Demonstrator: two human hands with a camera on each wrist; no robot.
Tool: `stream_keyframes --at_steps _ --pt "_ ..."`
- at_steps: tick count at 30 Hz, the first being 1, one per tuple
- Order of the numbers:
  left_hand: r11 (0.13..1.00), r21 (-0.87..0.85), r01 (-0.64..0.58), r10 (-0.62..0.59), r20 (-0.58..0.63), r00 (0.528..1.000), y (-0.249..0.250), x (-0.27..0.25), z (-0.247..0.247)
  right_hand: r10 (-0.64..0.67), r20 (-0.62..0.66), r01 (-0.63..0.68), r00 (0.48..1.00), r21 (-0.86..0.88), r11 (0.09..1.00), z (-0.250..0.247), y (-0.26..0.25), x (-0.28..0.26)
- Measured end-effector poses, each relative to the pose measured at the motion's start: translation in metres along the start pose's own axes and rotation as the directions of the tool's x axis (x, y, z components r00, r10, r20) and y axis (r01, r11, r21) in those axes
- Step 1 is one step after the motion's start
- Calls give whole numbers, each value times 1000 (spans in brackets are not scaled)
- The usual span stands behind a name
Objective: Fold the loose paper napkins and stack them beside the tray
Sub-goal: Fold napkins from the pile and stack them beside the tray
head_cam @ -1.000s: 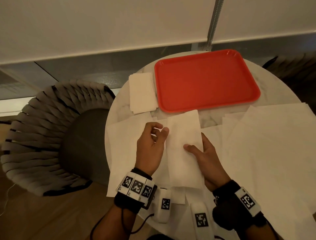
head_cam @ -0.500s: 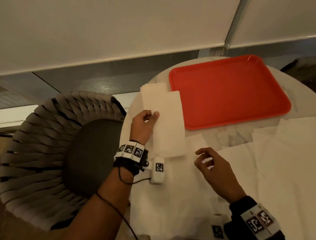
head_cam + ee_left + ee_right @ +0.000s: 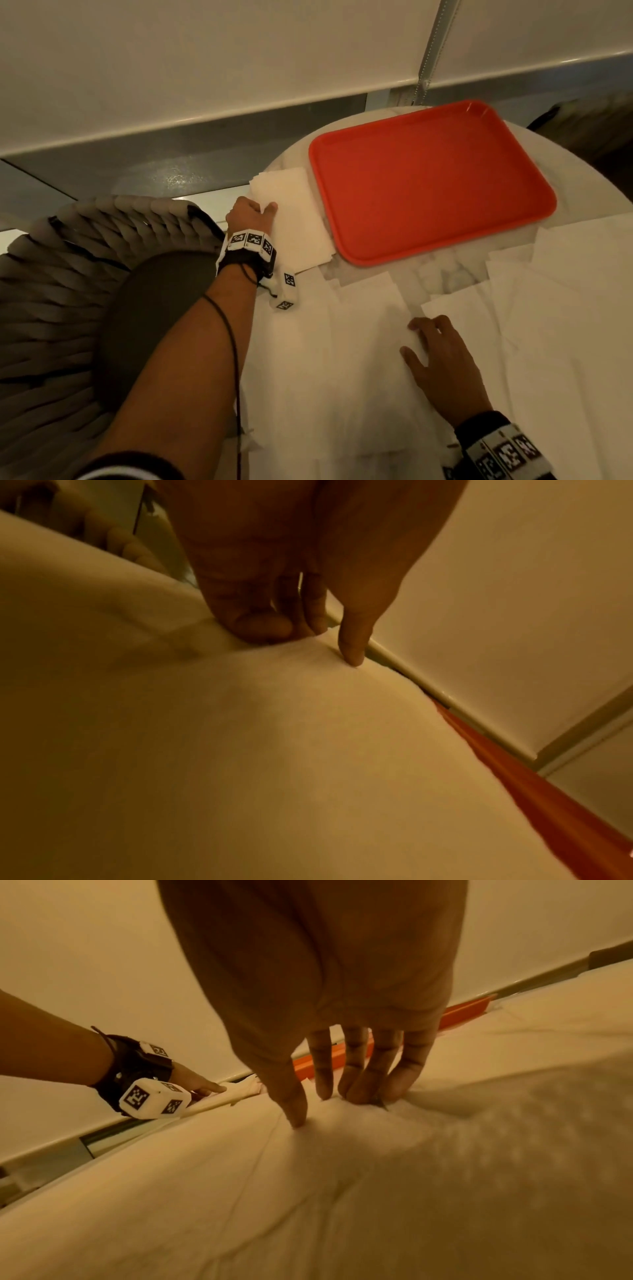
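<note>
Left hand is out at the far left edge of the round marble table, sitting on the stack of folded napkins. Thumb lies on the top sheet; in the left wrist view the curled fingers bunch against the paper while the thumb presses its tip down beside them. Whether the fingers actually hook under the stack's edge, I cannot tell. Just to the right of that hand, the stack's long side runs right along the red tray, close beside it, with the near corner of the stack by the tray's near-left corner.

Right hand is down nearer the body, palm down on the loose unfolded napkins. Fingers are spread and nearly straight, tips pressing into the paper, nothing gripped; the right wrist view shows the sheet puckering under the fingertips. More flat sheets overlap to the right of this hand. Left of the left forearm, off the table, stands a woven grey chair.
</note>
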State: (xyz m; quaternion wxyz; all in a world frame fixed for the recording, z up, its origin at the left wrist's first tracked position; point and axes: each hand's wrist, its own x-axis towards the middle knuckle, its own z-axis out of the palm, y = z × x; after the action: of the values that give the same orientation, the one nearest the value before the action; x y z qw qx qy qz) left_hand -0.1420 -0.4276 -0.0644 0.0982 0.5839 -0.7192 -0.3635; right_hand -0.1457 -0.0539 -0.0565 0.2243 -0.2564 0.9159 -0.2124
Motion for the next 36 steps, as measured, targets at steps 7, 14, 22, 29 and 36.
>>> stream_keyframes --at_steps 7,14,22,29,36 --pt "996 -43 -82 80 -42 996 -1 -56 -27 108 58 -118 992 207 971 -5 -5 5" --pt "968 -140 -209 220 72 973 -19 -199 -33 87 111 -130 990 493 860 -26 5 -2" --pt "978 -155 -142 164 133 978 -43 -284 0 28 111 -93 993 643 760 -52 32 -13" --pt "949 199 -244 197 232 953 -78 -302 22 93 62 -111 994 596 795 -56 63 -3" --pt "865 373 -336 283 191 940 -87 -312 37 -235 -155 257 960 144 956 -45 58 -8"
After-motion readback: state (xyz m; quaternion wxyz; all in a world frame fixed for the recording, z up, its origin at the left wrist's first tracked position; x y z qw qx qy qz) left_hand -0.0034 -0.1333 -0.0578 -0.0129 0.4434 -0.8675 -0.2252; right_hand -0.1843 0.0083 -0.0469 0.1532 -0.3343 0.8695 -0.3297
